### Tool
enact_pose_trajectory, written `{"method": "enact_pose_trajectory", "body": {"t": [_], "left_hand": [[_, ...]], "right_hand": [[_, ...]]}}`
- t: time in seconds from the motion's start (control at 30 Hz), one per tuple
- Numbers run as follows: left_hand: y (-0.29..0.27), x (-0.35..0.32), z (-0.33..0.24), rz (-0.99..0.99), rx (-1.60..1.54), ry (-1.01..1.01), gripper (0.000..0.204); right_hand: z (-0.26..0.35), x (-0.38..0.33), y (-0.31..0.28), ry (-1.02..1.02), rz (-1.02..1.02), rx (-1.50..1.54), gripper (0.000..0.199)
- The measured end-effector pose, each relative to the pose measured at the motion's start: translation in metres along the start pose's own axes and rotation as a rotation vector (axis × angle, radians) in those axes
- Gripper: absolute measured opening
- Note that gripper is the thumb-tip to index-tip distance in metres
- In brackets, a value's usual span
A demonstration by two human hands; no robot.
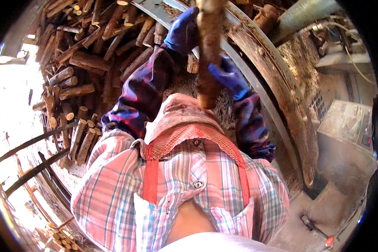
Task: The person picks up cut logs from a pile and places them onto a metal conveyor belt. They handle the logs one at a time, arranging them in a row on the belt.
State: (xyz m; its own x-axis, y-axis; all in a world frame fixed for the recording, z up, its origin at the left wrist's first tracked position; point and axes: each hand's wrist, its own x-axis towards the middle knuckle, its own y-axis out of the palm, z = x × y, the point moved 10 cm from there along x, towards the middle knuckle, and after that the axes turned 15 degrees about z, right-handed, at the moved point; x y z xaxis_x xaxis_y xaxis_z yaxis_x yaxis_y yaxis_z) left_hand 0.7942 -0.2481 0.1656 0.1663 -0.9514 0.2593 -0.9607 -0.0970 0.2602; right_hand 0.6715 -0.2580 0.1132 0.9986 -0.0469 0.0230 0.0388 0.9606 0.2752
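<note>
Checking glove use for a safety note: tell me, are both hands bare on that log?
No: both the left hand and the right hand wear blue gloves while gripping the upright log.

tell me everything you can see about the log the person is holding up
The log is a rough, brown, bark-covered length of wood, fairly thick and roughly straight. It stands nearly upright in front of the person, its top running out of the picture and its lower end hanging free above the apron bib. Both hands hold it in blue gloves: the left hand high on its left side, the right hand lower on its right side. Behind it lie stacked logs and a curved metal rim.
</note>
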Motion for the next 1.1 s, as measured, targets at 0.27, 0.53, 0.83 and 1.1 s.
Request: {"method": "enact_pose_trajectory", "body": {"t": [0.27,0.53,0.83,1.1], "left_hand": [[-0.084,-0.082,0.002,-0.585,0.003,-0.059,0.048],[-0.096,-0.098,-0.053,-0.524,0.123,0.095,0.043],[-0.142,-0.299,0.095,-0.907,-0.238,-0.229,0.038],[-0.077,-0.601,0.187,-1.418,-0.055,-0.582,0.038]], "right_hand": [[-0.067,0.069,0.037,-0.113,0.091,-0.249,0.072],[0.07,0.144,-0.089,-0.189,-0.25,-1.028,0.078],[-0.014,0.142,-0.209,0.855,-0.06,-1.811,0.088],[-0.014,0.094,-0.222,0.597,0.024,-1.652,0.079]]}}
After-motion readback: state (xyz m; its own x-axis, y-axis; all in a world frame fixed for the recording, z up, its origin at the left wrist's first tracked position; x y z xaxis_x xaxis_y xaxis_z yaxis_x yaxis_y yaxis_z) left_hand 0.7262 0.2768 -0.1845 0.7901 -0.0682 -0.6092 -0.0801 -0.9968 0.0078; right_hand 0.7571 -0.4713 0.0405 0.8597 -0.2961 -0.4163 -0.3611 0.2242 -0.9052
